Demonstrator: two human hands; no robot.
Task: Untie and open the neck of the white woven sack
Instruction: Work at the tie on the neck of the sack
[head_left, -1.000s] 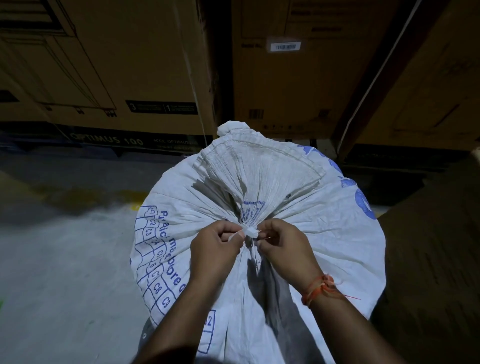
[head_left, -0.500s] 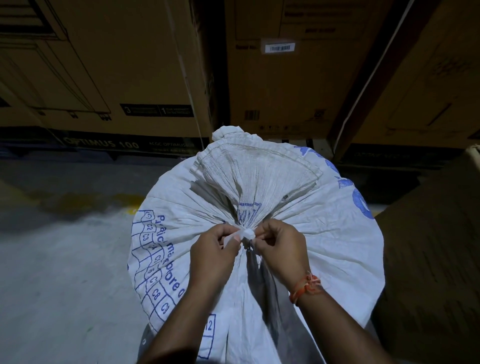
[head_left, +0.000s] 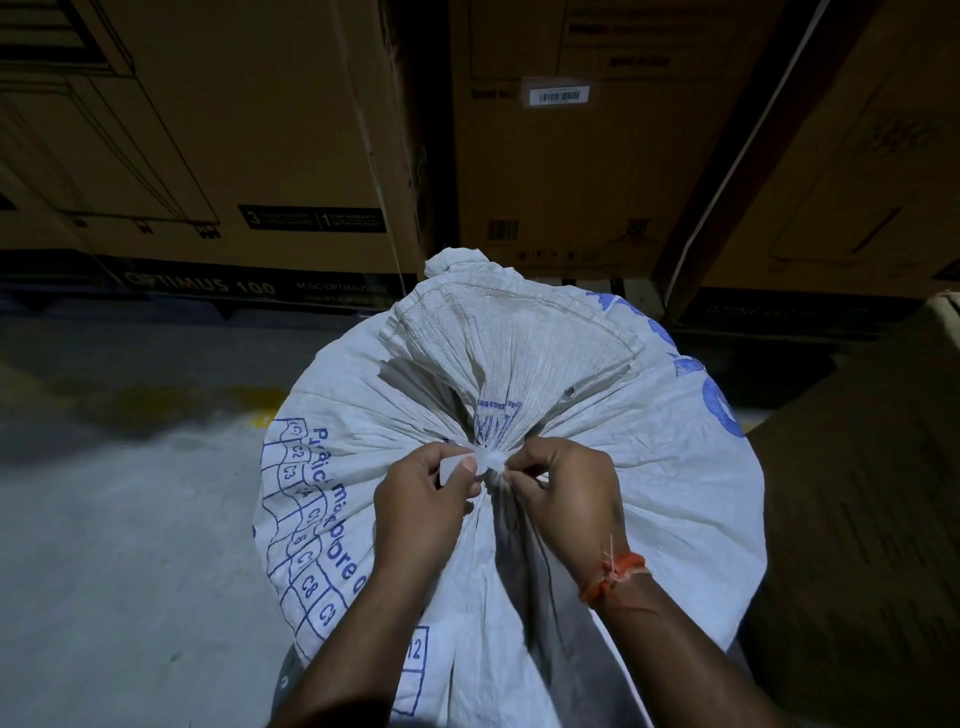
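Note:
A full white woven sack (head_left: 675, 483) with blue print stands upright in front of me. Its gathered neck fans out away from me, bound by a small white tie knot (head_left: 490, 460) at the centre. My left hand (head_left: 423, 501) pinches a flat white end of the tie just left of the knot. My right hand (head_left: 563, 491), with an orange thread band on the wrist, pinches the tie on the knot's right side. Both hands rest against the sack's top, and the neck is still bunched tight.
Large brown cardboard cartons (head_left: 249, 130) are stacked along the back, another (head_left: 587, 156) behind the sack. A brown box (head_left: 862, 519) stands close on the right. Grey concrete floor (head_left: 119, 545) lies to the left, with a yellow mark near the sack.
Both hands have stayed at the knot, with small finger shifts. The left hand now shows a flat white tie end pulled out between thumb and finger.

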